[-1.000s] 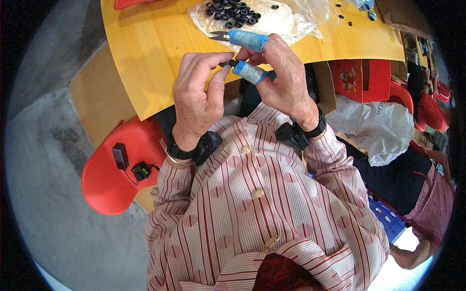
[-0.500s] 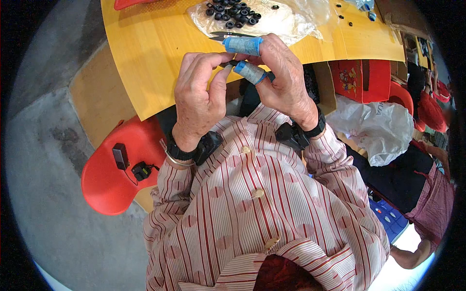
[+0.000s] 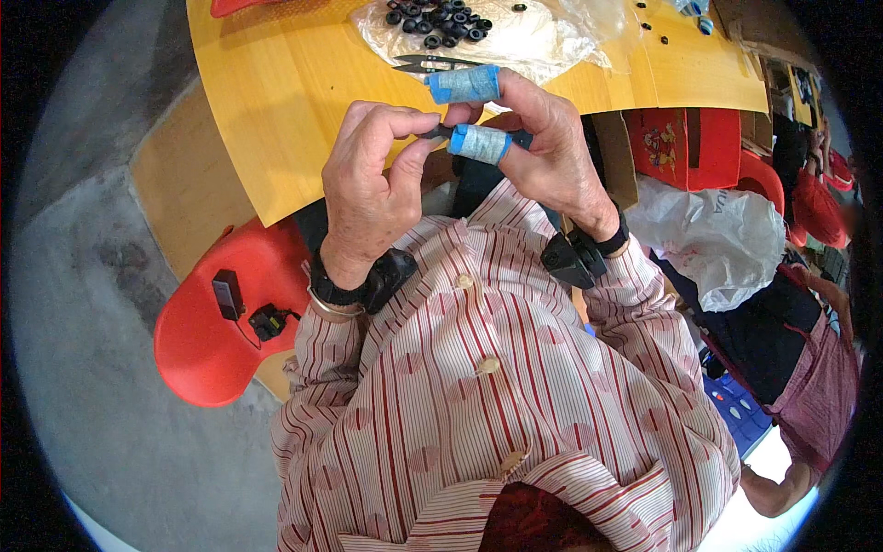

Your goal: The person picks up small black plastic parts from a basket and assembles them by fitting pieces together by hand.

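My left hand (image 3: pixel 368 184) and my right hand (image 3: pixel 556 161) meet over the near edge of a yellow table (image 3: pixel 276 101), just above my striped shirt. Both pinch a small dark part (image 3: pixel 434 132) between their fingertips; most of it is hidden by the fingers. Blue tape (image 3: pixel 464 85) wraps my right index finger, and more blue tape (image 3: pixel 478 144) wraps the right thumb. Both wrists carry black bands. A pair of small metal snips (image 3: pixel 425 64) lies on the table just beyond my fingers.
A clear plastic sheet (image 3: pixel 543 41) at the table's far side holds several black rings (image 3: pixel 440 17). A red chair (image 3: pixel 207 340) with small black devices stands on my left. On the right are a red box (image 3: pixel 681 147), a white plastic bag (image 3: pixel 713 239) and another seated person (image 3: pixel 800 368).
Both hands keep almost the same pose on the dark part; only the fingertips have shifted slightly.
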### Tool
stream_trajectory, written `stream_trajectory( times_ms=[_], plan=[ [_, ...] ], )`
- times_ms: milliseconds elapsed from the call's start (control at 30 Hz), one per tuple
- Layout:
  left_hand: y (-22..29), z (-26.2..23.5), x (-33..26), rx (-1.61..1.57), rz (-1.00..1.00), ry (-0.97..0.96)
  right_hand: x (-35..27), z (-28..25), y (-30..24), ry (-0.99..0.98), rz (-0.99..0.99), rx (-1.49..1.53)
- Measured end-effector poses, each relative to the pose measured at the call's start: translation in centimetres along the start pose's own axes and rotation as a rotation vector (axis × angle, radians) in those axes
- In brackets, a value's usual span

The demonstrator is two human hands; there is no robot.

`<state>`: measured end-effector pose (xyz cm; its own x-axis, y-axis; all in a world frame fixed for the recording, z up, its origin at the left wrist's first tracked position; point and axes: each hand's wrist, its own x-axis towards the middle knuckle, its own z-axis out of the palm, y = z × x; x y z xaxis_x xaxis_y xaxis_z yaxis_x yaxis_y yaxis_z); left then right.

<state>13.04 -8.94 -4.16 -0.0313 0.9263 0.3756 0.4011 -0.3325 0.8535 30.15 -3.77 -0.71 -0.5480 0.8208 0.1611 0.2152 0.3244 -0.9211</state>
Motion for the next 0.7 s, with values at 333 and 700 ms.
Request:
stream_trajectory(
  times_ms=[333, 700],
  plan=[
    [0.64, 0.02, 0.33, 0.028, 0.066, 0.018, -0.27, -0.18, 0.67, -0.031, 0.076, 0.268],
    [0.71, -0.36, 0.69, 0.081, 0.188, -0.043, -0.31, -0.48, -0.16, 0.026, 0.077, 0.008]
  ],
)
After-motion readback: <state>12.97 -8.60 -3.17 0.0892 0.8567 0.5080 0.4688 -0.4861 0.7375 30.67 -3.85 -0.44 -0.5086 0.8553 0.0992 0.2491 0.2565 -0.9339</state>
